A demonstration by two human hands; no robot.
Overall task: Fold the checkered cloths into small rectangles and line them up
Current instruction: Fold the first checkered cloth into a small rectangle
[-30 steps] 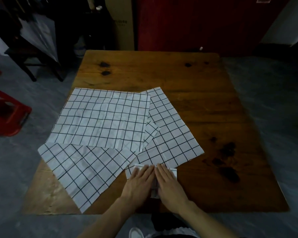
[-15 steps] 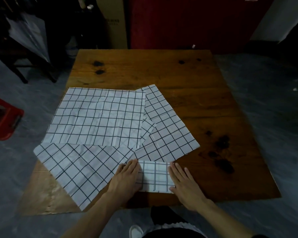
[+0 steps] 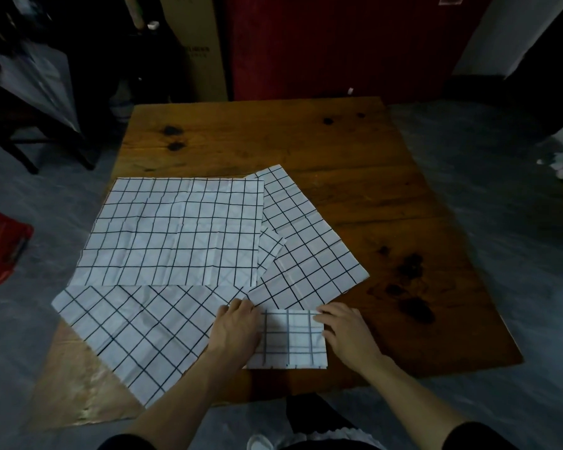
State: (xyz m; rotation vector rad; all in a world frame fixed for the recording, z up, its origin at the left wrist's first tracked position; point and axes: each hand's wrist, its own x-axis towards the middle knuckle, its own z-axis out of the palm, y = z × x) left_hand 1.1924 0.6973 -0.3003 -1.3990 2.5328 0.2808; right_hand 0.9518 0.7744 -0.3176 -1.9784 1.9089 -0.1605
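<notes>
A small folded checkered cloth lies near the front edge of the wooden table. My left hand rests flat on its left edge and my right hand on its right edge, fingers together pressing down. Three unfolded checkered cloths overlap behind and to the left: a large one lying square, one angled to the right, one angled at the front left, hanging over the table edge.
The right half and the far part of the table are bare wood with dark stains. A red stool stands on the floor at left. A red cabinet and a cardboard box stand behind the table.
My hands have slid apart from the middle of the folded cloth to its left and right edges, smoothing it flat. The other cloths have not moved.
</notes>
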